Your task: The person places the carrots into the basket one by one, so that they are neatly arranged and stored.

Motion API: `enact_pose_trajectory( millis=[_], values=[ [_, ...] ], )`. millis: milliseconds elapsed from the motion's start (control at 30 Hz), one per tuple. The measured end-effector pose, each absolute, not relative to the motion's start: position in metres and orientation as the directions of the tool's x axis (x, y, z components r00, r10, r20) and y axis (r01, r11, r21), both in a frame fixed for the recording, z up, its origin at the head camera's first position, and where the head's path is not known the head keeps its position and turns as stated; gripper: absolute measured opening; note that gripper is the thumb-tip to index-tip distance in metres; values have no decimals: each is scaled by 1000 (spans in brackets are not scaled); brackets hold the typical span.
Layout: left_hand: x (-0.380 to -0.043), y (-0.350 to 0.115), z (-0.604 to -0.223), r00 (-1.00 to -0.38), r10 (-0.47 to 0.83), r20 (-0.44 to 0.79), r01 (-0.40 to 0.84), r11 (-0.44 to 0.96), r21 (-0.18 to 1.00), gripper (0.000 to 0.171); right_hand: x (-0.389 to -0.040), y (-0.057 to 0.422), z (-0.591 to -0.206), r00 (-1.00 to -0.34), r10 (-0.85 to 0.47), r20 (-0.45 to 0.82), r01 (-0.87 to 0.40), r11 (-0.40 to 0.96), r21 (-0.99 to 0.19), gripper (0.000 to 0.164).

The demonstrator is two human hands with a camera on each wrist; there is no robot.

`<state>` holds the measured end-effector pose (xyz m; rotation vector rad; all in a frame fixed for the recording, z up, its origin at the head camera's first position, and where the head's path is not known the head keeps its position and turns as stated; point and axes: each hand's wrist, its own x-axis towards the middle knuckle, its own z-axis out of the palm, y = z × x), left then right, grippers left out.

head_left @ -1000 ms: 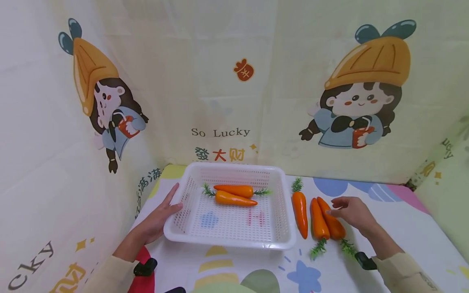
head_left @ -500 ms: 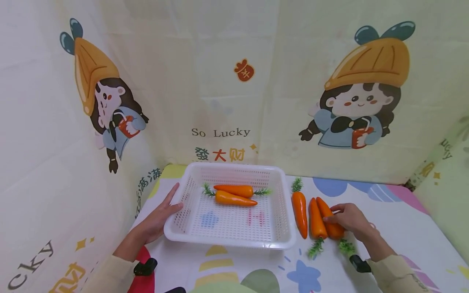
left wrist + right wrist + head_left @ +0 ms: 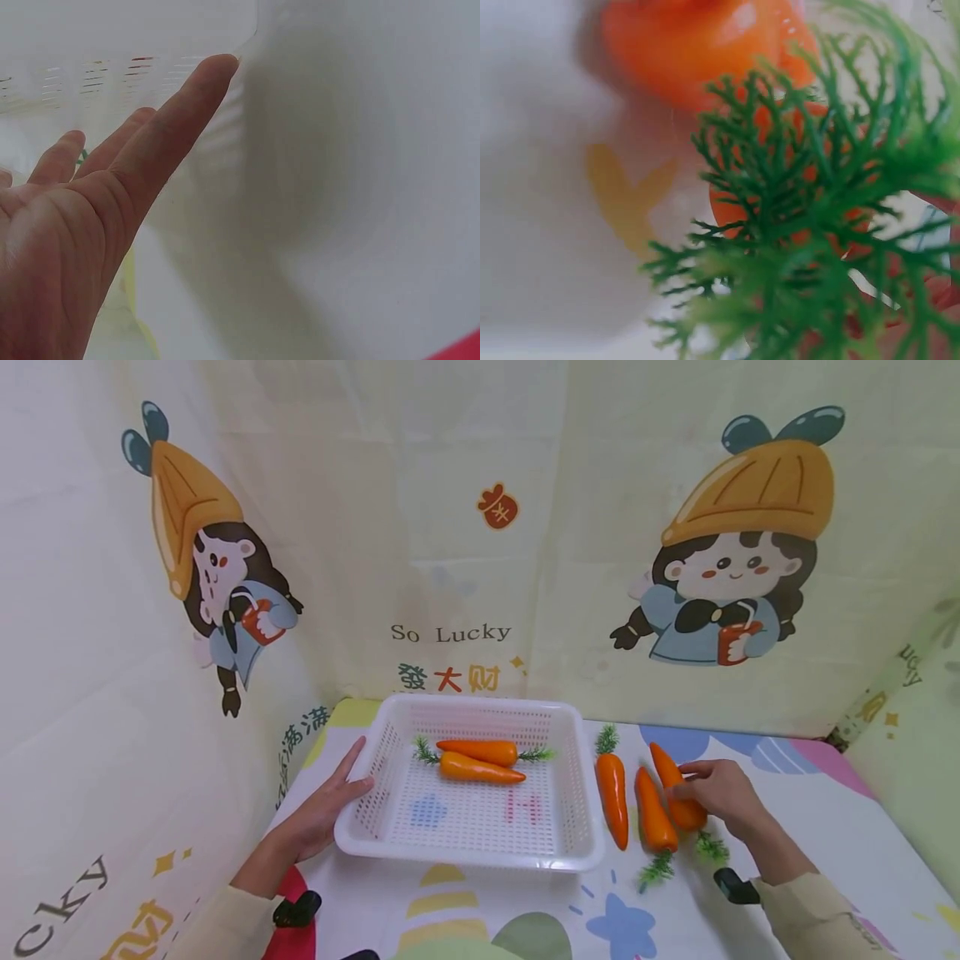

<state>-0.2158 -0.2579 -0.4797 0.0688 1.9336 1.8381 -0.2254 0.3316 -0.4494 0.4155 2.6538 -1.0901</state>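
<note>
In the head view, right of the white basket (image 3: 468, 860) on the patterned bench (image 3: 810, 827), before a printed curtain (image 3: 420, 552), the fingers of the right hand (image 3: 712, 793) pinch a carrot (image 3: 686, 814), its long axis slanting, tip toward the far edge. The left wrist view adds the straight, spread fingers of the left hand (image 3: 97, 199) at the basket's wall; the right wrist view, blurred, shows green leaves (image 3: 787, 225), seemingly that carrot's.

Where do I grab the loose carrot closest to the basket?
I'd pinch the carrot by its thick end, near the leaves, straight from above: it lies flat, the basket crowds one side, and the neighbouring carrot lies close on the other.
</note>
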Motion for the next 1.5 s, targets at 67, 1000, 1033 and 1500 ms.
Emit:
enact_pose_trajectory(
  millis=[67,1000,1033,1500],
  values=[
    [-215,-259,-480,-891,342,-298,-282,98,955,78,-226,330,-446,-932,163,-324,345,675,-652,68],
    [-214,-256,-477,-896,338,-288,-266,109,958,78,-230,283,-400,-959,55,-278,251,620,-743,62],
    [-214,-256,-477,-897,336,-288,-268,108,957,78,-230,280,-399,-960,53,-275,246,625,-741,62],
    [-216,-257,-479,-895,331,-300,-282,102,954,76,-233,252,-388,-967,-34,-252,182,602,-778,58]
  ],
)
